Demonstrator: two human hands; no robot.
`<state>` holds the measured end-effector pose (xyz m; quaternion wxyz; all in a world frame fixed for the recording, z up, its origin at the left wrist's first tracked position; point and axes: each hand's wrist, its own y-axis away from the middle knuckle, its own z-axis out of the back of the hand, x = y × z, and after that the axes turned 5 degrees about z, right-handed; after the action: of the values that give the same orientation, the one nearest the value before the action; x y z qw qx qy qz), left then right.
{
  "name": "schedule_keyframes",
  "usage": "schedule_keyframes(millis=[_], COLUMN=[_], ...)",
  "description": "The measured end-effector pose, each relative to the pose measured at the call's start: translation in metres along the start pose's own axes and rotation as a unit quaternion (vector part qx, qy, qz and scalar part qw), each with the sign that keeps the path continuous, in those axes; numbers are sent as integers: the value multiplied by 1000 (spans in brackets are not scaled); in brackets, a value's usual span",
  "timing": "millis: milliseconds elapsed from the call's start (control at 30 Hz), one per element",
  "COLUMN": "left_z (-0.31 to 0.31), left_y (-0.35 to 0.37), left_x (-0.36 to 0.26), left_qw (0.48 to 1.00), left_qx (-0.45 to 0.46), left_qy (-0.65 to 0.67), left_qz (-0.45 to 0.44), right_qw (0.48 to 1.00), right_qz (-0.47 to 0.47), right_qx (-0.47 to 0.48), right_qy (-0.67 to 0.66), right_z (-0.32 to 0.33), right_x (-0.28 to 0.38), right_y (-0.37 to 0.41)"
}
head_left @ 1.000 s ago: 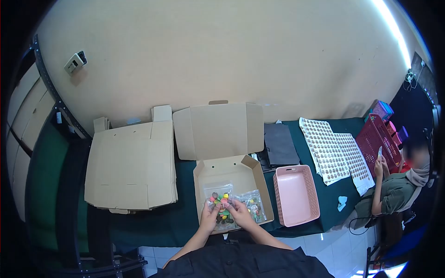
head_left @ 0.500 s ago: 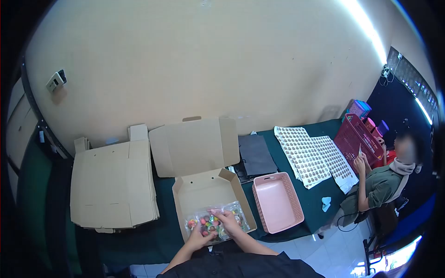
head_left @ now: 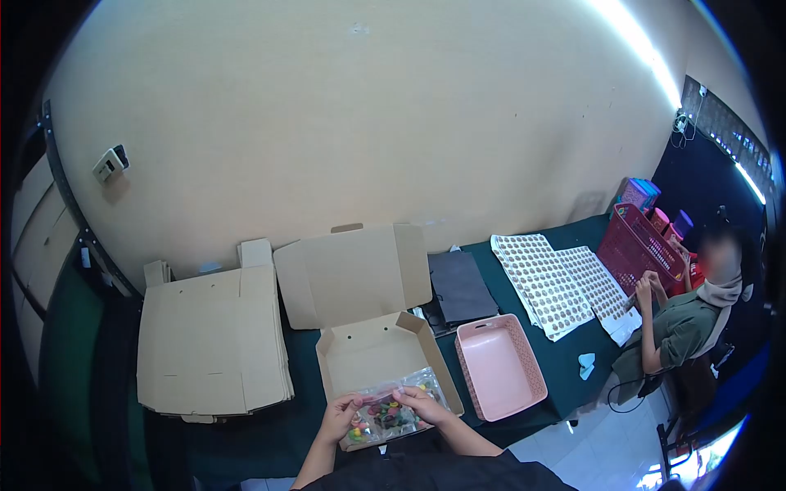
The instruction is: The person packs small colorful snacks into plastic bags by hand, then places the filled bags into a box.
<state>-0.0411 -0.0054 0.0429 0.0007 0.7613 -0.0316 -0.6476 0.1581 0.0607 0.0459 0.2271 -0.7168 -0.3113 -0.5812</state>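
- Head view, the only one; clock positions are read from the tray of my open cardboard box [head_left: 378, 353], with twelve toward the wall [head_left: 393, 123].
- Six o'clock, near end of the tray: the clear plastic bag [head_left: 393, 417] of small multicoloured pieces, held in front of my dark shirt; whether it bears on the box floor I cannot tell.
- Between seven and eight: my left hand [head_left: 337, 419], thumb and fingers pinched together on the bag's upper edge.
- Between four and five: my right hand [head_left: 423, 405], likewise pinching that edge, just beside the left.
- Eleven o'clock: the raised lid [head_left: 348, 274], leaning back toward the wall.
- Nine o'clock: a stack of flattened cardboard boxes [head_left: 213, 344] on the green-covered table [head_left: 565, 368].
- Between one and two: black flat items [head_left: 463, 286], lying near the tray.
- Two o'clock: printed sheets [head_left: 544, 286] with rows of round motifs; farther out, a maroon basket [head_left: 637, 254].
- Three o'clock: a pink basket [head_left: 499, 368], upright just beside my box; beyond it, a small light-blue item [head_left: 586, 366].
- Just short of three, at the table's far end: another person [head_left: 684, 331] in a green top, both hands raised and close together.
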Motion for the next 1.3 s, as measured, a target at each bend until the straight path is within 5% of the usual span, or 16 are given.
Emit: schedule_keyframes(millis=[133, 200, 233, 333, 467, 600, 667, 733, 767, 900, 1000, 1067, 1300], left_z=[-2, -2, -2, -23, -25, -27, -26, -27, -31, -31, -34, -29, -25], left_y=[-3, -7, -6, -4, -8, -1, 1, 1, 3, 3, 2, 4, 2], left_x=[-5, -4, -7, -18, 8, 13, 20, 15, 9, 7, 8, 8, -4], left_qw=[996, 996, 999, 998, 992, 999, 999, 999, 999, 999, 993, 986, 993], left_qx=[5, -54, -17, 10, -12, 16, 12, 29, 9, 19, -42, -105, -120], left_qy=[75, -21, -2, -10, -66, 27, 34, 2, 6, 6, -93, 38, -17], left_qz=[41, -72, -44, -60, -107, -24, -15, -23, -33, -42, -62, 125, 5], right_qw=[999, 976, 953, 913, 928, 947, 921, 960, 983, 978, 983, 975, 991], right_qz=[-3, 109, 168, 233, 257, 202, 194, 145, 84, 88, 61, 54, 22], right_qx=[-37, -141, -157, -121, -109, -171, -215, -225, -146, -145, -145, -188, -131], right_qy=[2, 128, 195, 313, 246, 181, 260, 85, -73, -123, -89, -103, -16], right_z=[6, 3, -1, -22, -42, -37, -37, -27, -20, -19, -12, -15, -11], right_x=[5, 13, 18, 25, 19, 3, 5, -10, -15, 1, -2, 4, 1], right_y=[1, -1, -4, -8, -13, -15, -16, -22, -22, -14, -13, -11, -7])
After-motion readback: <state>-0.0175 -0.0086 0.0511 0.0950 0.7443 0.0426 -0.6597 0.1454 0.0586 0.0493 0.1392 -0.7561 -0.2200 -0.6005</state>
